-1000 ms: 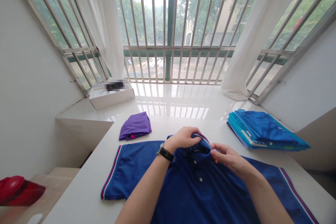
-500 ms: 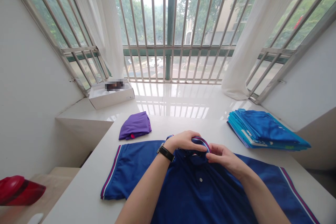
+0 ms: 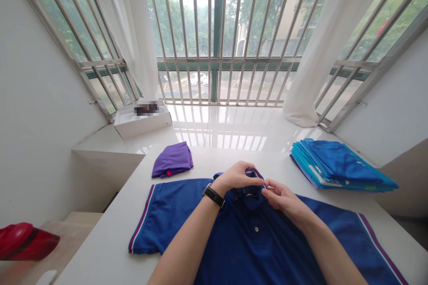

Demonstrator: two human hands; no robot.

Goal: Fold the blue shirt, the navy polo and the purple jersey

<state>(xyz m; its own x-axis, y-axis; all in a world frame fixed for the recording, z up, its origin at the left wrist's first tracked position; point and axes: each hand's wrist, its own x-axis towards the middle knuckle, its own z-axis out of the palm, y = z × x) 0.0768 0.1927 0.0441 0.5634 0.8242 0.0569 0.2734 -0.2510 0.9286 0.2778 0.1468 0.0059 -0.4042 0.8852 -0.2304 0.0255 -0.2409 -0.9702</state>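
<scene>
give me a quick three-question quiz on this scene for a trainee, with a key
1. Which part of the navy polo shirt do the left hand and right hand both hold?
2. True or false: the folded purple fabric lies apart from the stack of folded blue fabric.
3. Which wrist wears the black-strapped watch? a) right b) left c) neither

Key: 1. The collar. 2. True. 3. b.
</scene>
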